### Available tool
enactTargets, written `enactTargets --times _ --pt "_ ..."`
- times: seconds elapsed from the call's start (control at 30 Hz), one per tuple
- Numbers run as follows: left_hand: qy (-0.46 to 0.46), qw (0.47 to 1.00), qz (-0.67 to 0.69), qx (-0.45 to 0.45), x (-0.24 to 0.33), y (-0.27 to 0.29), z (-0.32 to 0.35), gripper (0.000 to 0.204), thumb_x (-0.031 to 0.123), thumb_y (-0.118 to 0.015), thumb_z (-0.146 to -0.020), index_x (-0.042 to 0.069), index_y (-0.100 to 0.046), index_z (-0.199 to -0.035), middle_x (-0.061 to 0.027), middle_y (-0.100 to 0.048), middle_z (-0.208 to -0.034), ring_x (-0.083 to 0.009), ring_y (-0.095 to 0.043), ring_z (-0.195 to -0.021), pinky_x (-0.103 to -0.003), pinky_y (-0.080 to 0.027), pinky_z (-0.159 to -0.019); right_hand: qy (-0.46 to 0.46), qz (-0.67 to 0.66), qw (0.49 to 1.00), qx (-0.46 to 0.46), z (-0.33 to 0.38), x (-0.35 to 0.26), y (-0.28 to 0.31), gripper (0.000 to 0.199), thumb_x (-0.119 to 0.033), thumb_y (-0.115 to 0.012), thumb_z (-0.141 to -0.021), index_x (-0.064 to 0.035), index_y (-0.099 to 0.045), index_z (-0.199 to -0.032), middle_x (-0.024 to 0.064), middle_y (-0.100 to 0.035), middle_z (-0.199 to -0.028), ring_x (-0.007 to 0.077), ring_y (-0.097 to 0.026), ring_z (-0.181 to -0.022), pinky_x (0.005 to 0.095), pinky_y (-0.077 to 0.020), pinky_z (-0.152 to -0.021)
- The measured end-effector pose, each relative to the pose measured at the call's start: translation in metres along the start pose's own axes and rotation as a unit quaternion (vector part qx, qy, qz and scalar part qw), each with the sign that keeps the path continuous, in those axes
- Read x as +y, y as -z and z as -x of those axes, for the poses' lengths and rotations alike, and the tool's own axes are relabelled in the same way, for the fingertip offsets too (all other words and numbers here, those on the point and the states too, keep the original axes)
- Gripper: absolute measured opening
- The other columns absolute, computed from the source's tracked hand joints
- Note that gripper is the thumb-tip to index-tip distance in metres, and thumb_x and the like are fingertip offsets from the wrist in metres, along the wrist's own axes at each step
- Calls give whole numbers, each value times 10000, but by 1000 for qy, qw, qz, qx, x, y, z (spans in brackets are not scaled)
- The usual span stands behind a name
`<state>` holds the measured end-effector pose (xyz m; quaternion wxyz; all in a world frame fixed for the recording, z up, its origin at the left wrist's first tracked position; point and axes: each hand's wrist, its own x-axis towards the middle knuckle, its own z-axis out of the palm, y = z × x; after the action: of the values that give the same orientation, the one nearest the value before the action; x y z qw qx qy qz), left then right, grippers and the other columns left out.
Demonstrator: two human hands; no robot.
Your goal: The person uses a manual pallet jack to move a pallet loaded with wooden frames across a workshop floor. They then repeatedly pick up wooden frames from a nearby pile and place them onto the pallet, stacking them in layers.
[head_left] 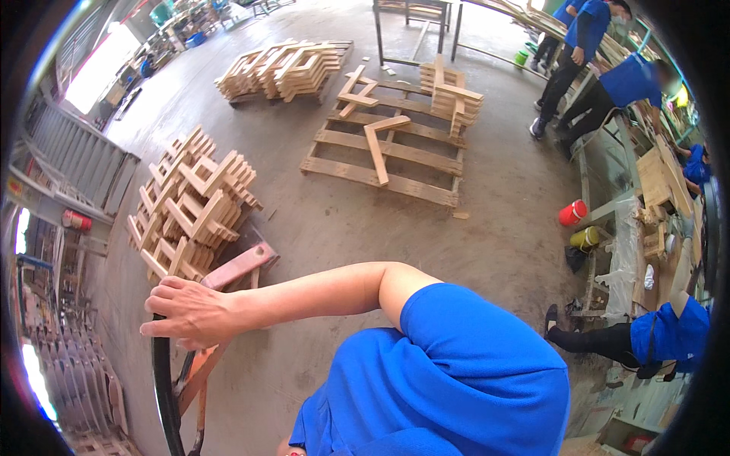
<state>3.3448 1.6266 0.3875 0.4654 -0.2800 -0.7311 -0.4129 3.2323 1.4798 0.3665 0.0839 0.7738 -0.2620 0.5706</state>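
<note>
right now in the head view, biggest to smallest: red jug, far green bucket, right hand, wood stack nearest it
1. Wood stack
2. Right hand, though nearness enlarges it
3. Red jug
4. Green bucket

The body is clothed in a bright blue shirt (365, 387), its cloth gathered in soft folds. The shirt's short sleeve (487, 327) is wide and ends above the elbow; past it, the right forearm (319, 293) and right hand (199, 313) are bare. Just beside the shirt's lower left shows a small red ornament (293, 454), mostly cut off.
</note>
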Motion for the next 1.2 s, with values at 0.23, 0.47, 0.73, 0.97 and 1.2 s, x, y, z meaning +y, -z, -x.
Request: enactTargets --times 0.23,0.47,0.73,0.97,1.2 --pt "13 978 184 -92 -106 -51 -64 371 384 -533 -893 25 -624 -868 -89 -590 -859 -231 -566 -856 -343 -474 -697 -289 47 938 -188 207 50 170 493 -190 -671 -697 -135 -530 -1166 99 -519 -1050 296 -500 -1003 421 -425 -847" --pt "17 936 301 -181 -219 -99 -119 395 415 -534 -890 32 -614 -841 -78 -575 -821 -218 -558 -812 -333 -467 -669 -634 169 665 -356 392 -27 387 316 -250 -600 -781 -142 -596 -1079 108 -597 -946 309 -575 -949 435 -484 -794" --pt "52 904 359 -227 -353 -101 -160 425 451 -534 -887 39 -603 -809 -65 -557 -778 -205 -549 -761 -321 -459 -638 -678 217 652 -263 421 33 453 260 -224 -589 -805 -133 -617 -1047 106 -616 -926 298 -595 -932 416 -489 -793" --pt "531 801 -9 277 -492 -87 -34 334 332 -452 -949 31 -556 -851 -11 -516 -652 -134 -495 -589 -291 -428 -581 -692 196 674 -167 451 154 474 201 -214 -574 -811 -121 -643 -974 94 -640 -870 279 -620 -877 406 -499 -750" --pt "789 519 -268 -192 -624 -59 120 287 352 -579 -836 89 -685 -877 -108 -682 -826 -208 -653 -781 -339 -474 -724 -873 146 431 -178 540 218 533 285 -289 -542 -761 -180 -659 -996 88 -664 -988 287 -618 -952 413 -494 -798"
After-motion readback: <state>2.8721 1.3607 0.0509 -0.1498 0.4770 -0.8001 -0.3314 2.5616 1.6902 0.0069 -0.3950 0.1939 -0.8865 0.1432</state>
